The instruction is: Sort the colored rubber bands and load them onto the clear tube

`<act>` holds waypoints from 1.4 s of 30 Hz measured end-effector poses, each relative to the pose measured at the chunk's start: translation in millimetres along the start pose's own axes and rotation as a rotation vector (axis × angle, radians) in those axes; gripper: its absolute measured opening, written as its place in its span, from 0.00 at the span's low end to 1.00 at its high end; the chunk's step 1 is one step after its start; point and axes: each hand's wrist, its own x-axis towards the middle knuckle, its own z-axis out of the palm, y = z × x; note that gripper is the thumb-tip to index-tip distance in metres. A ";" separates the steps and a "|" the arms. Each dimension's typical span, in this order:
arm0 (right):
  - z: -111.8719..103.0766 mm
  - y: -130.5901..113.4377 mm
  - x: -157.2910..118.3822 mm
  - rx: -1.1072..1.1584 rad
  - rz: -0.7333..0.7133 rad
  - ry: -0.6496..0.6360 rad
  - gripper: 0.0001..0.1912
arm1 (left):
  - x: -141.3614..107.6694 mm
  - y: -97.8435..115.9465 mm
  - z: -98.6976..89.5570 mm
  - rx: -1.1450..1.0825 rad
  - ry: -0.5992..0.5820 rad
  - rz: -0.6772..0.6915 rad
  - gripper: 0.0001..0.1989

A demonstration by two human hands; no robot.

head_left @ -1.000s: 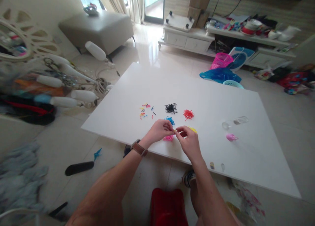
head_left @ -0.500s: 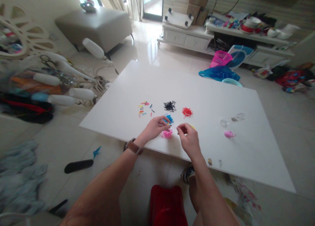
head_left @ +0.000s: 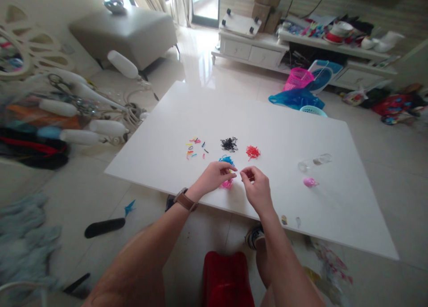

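Note:
My left hand is over the near part of the table, fingers curled toward the thumb, with a speck of yellow between them. What it holds is too small to make out. Facing it, my right hand has thumb and forefinger pinched; anything in the pinch is too tiny to name. Partly behind my left hand are a pile of blue elastic bands and a pile of pink bands. Beyond lie black bands and red bands. Mixed coloured bands are scattered to the left.
On the right of the white table lie a clear tube and a small pink item. Two small flat pieces sit near the front edge. A red stool is below me. A lamp with white shades stands left.
My left hand has moved slightly right, closer to my right hand. The small black piece at its fingertips no longer shows, nor does the yellow behind my right hand. The view shifted slightly.

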 end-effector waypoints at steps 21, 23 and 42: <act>9.0 -2.5 2.4 -0.060 -0.036 0.075 0.05 | -3.7 3.7 -22.9 0.262 0.124 0.080 0.04; 14.3 -3.5 1.4 -0.044 -0.056 0.023 0.05 | -6.0 3.8 -17.1 0.240 0.106 0.105 0.04; 37.4 34.3 3.1 -0.332 -0.007 -0.295 0.08 | -9.1 -16.1 -36.0 0.020 0.070 -0.020 0.05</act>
